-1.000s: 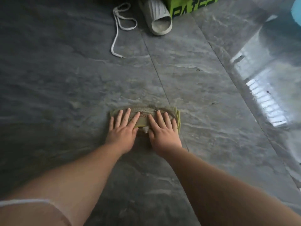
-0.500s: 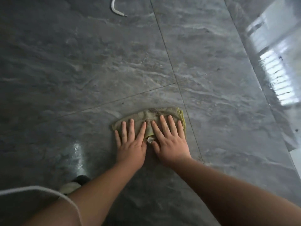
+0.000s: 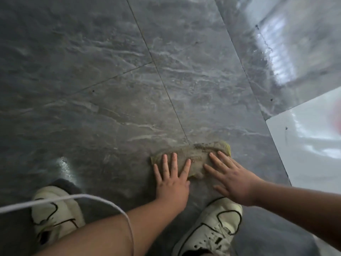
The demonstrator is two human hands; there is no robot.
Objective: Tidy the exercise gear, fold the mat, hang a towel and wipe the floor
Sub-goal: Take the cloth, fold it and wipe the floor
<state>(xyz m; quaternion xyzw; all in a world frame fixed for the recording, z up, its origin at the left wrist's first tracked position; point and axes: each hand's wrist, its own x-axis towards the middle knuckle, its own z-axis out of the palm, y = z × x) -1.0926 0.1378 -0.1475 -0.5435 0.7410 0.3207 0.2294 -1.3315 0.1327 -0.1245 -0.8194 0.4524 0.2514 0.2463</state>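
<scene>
A: From the head camera, what are the hands doing?

B: Both lie flat on a folded cloth (image 3: 191, 156) which is on the floor (image 3: 110, 89). The left hand (image 3: 172, 179) has its fingers straight and spread; the fingertips press on the left part of the cloth, and the palm lies on the floor just behind it. The right hand (image 3: 231, 179) is also flat with straight, spread fingers. Its fingers lie on the right part of the cloth. Neither hand curls around anything.

A: And the cloth, how does it look?

B: It is yellowish and looks dirty, brown-grey on top. A cleaner yellow edge shows at its right end. It lies across a thin joint line between two dark grey, marble-like tiles.

A: What else is in this view?

B: Two pale shoes with dark outlines. The left shoe (image 3: 53, 213) is at the lower left, well apart from the cloth. The right shoe (image 3: 212, 228) is just behind the hands, under the right wrist. A thin white cord (image 3: 79, 197) curves across the lower left, over the left shoe and the left forearm. At the right edge the dark tiles meet a white glossy surface (image 3: 310, 145). Higher up on the right, the floor reflects bright light.
</scene>
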